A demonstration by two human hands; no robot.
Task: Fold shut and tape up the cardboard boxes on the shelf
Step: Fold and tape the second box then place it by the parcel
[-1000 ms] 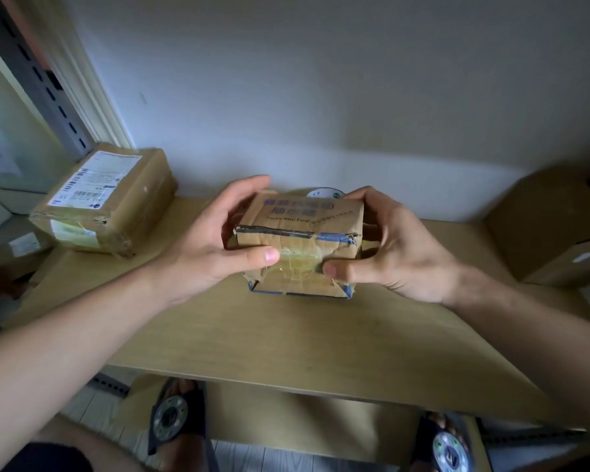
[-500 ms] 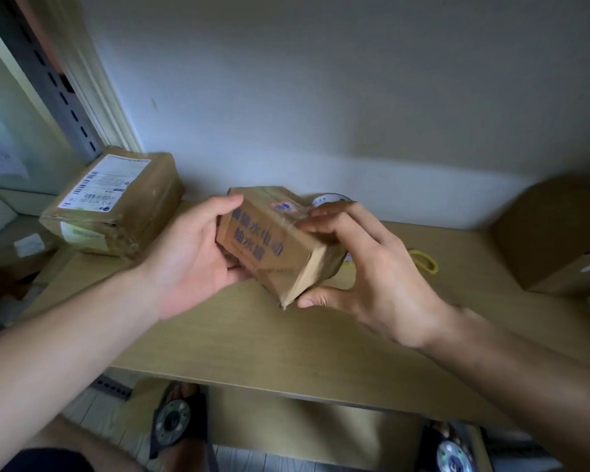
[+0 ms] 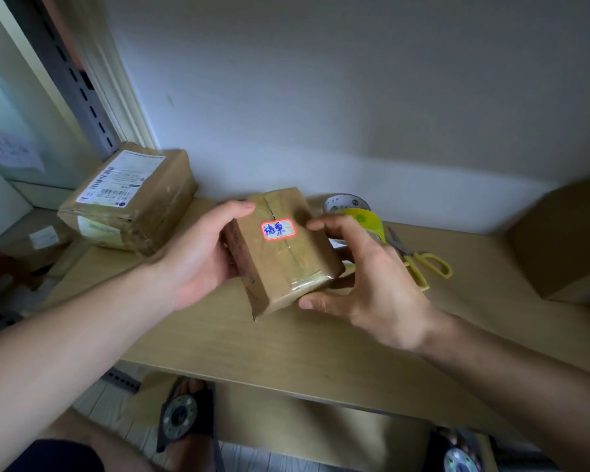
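- Head view: the small brown cardboard box [image 3: 280, 253] is held up above the pale wooden shelf [image 3: 259, 338], over its middle, tilted so a taped face with a red-edged sticker faces up.
- Left hand [image 3: 198, 257] grips the box's left side, fingers curled over its far edge; right hand [image 3: 368, 277] holds the right side, thumb under the near corner, fingers spread along the far one.
- Flaps on this box look folded shut, with clear tape across the seam and near edge, so my guess is it is finished or being checked.
- Toward the shelf's back left corner lies a larger brown taped parcel with a white label [image 3: 130, 195], apparently sealed.
- At the right edge sits a plain brown carton [image 3: 559, 240]; whether it is taped I cannot tell.
- Behind the right hand, near the back edge, stand a roll of tape [image 3: 346, 204] and yellow-handled scissors [image 3: 423, 264]; both sit within reach, and nothing blocks the box.
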